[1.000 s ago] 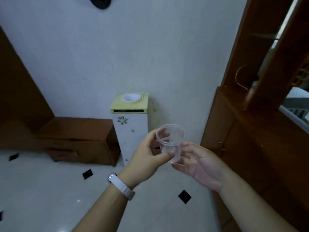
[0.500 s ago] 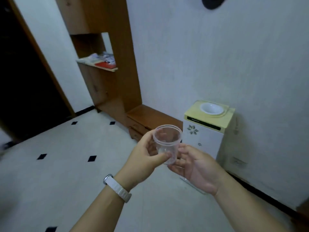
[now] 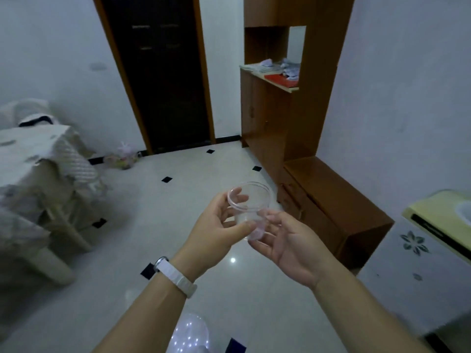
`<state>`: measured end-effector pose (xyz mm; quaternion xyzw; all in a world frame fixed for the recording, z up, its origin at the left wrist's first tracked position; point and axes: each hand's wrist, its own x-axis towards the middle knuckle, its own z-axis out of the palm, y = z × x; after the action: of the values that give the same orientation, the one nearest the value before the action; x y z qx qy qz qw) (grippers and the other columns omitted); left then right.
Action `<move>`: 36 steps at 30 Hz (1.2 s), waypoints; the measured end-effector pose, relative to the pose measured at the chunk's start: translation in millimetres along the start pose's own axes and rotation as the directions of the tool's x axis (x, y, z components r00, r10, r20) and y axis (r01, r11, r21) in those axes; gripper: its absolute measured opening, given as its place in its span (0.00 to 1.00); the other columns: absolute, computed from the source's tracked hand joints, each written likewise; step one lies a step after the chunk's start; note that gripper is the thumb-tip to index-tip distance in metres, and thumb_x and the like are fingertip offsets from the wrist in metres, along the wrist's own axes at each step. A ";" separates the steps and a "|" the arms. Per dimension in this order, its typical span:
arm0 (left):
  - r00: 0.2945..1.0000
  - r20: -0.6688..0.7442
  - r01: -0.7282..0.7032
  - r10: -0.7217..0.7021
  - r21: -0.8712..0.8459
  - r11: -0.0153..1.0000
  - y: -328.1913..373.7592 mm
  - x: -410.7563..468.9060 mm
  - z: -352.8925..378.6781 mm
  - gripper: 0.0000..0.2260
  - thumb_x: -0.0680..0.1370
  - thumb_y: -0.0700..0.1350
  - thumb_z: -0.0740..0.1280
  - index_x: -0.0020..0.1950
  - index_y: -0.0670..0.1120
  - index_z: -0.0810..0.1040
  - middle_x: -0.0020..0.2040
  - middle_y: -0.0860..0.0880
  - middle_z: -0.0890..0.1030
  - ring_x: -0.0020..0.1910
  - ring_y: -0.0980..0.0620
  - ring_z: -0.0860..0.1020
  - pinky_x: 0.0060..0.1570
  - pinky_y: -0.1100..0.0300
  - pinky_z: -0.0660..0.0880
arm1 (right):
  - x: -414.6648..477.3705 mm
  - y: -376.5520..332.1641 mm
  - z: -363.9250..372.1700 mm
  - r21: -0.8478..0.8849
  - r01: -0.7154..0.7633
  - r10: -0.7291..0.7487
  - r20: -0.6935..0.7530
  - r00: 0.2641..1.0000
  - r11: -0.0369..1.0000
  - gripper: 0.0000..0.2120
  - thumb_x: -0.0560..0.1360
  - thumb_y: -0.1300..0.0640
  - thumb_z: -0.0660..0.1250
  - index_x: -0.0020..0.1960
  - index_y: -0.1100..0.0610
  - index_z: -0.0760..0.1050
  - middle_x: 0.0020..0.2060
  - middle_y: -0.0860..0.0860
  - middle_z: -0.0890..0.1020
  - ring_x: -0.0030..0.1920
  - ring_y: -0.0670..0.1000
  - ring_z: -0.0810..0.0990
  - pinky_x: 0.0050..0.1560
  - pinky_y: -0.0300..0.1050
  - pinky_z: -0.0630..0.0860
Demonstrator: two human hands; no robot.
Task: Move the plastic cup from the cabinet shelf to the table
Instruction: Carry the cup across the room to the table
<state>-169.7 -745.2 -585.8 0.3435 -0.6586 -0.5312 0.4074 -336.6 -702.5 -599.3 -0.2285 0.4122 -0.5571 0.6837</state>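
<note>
A clear plastic cup point(image 3: 251, 203) is held upright in mid-air over the tiled floor, near the middle of the view. My left hand point(image 3: 219, 229), with a white watch on its wrist, grips the cup's side between thumb and fingers. My right hand point(image 3: 293, 244) lies palm up beside and under the cup's base, its fingertips touching the cup. A table point(image 3: 28, 149) covered with a pale patterned cloth stands at the far left. The wooden cabinet point(image 3: 270, 118) with papers on its shelf rises at the back right.
A low wooden unit point(image 3: 339, 200) runs along the right wall, and a white and yellow water dispenser point(image 3: 428, 250) stands at the right edge. A dark doorway point(image 3: 165, 72) is at the back. A plastic bag point(image 3: 125, 156) lies on the floor near it.
The view has swung to the left: the dispenser slid to the right edge, and the doorway and the table came into sight. Both hands keep the cup between them as before.
</note>
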 end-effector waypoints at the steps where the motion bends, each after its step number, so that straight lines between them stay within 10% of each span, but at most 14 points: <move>1: 1.000 -0.024 0.007 -0.007 -0.010 1.000 -8.2 6.0 -13.0 0.26 0.69 0.45 0.75 0.63 0.60 0.71 0.64 0.51 0.77 0.59 0.54 0.80 0.50 0.62 0.78 | 14.0 3.0 8.7 -0.009 -0.020 0.020 -0.001 1.000 1.000 0.20 0.78 0.60 0.61 0.69 0.64 0.70 0.63 0.67 0.78 0.64 0.66 0.77 0.68 0.60 0.71; 18: 0.996 -0.085 0.026 -0.029 -0.033 0.999 -99.2 183.6 -272.3 0.25 0.66 0.47 0.74 0.60 0.62 0.73 0.62 0.54 0.78 0.59 0.54 0.79 0.52 0.58 0.78 | 300.8 29.5 168.0 0.051 -0.188 0.186 0.034 0.982 0.981 0.15 0.77 0.60 0.60 0.61 0.64 0.75 0.53 0.63 0.81 0.48 0.57 0.79 0.56 0.51 0.77; 29: 0.985 -0.150 0.077 -0.084 -0.051 0.996 -149.1 314.7 -338.7 0.26 0.68 0.39 0.73 0.64 0.53 0.72 0.63 0.50 0.78 0.62 0.52 0.77 0.55 0.56 0.78 | 472.8 8.6 175.8 0.077 -0.283 0.274 0.105 0.956 0.956 0.27 0.75 0.59 0.63 0.71 0.68 0.66 0.68 0.66 0.74 0.54 0.59 0.75 0.54 0.50 0.78; 36: 0.958 -0.255 0.135 -0.133 -0.009 0.991 -172.6 439.7 -376.9 0.27 0.69 0.38 0.73 0.66 0.48 0.72 0.63 0.49 0.78 0.61 0.52 0.78 0.51 0.61 0.78 | 619.7 -39.8 176.6 0.061 -0.387 0.359 0.267 0.894 0.920 0.22 0.69 0.59 0.67 0.62 0.64 0.76 0.58 0.62 0.80 0.45 0.55 0.80 0.50 0.47 0.79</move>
<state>-16.4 -1327.2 -640.4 0.4543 -0.5782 -0.5064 0.4505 -190.4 -1328.2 -662.0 -0.1749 0.3269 -0.4043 0.8361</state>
